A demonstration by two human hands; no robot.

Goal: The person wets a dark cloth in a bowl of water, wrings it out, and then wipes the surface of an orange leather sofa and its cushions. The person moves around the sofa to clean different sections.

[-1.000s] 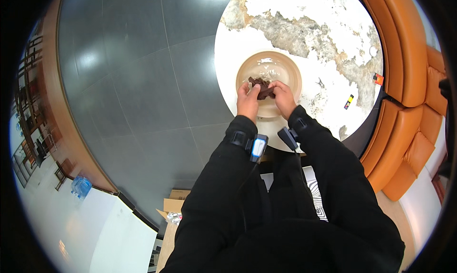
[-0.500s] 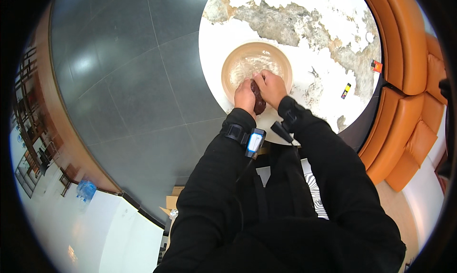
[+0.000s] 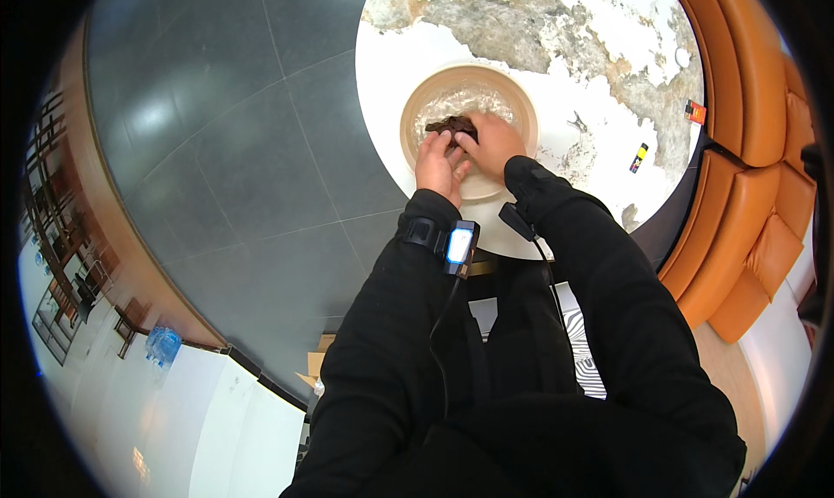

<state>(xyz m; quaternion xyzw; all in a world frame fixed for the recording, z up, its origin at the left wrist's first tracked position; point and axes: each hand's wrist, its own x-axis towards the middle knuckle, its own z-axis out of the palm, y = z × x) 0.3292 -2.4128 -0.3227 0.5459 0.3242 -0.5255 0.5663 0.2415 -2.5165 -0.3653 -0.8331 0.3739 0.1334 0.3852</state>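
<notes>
A dark brown, crumpled, soft-looking lump (image 3: 450, 126) is held over the round tan basin (image 3: 516, 94), which has what looks like clear water in it. My right hand (image 3: 498, 145) grips the lump from the right, fingers curled over it. At its near left side, my left hand (image 3: 440, 168) has its fingertips and thumb pressed on it. What the lump is made of cannot be told; the hands hide part of it.
The basin stands on a round, white-and-grey marbled table (image 3: 608, 64). To its right lie a small dark object (image 3: 577, 120), a yellow-and-black tube (image 3: 639, 158) and a red-orange packet (image 3: 695, 112). An orange sofa (image 3: 738, 64) curves around the right side. A cable hangs from my right wrist.
The lump has moved forward and left, from the basin's near rim to over its middle. It has turned from lengthwise to crosswise and looks more crumpled. Both hands have shifted their hold.
</notes>
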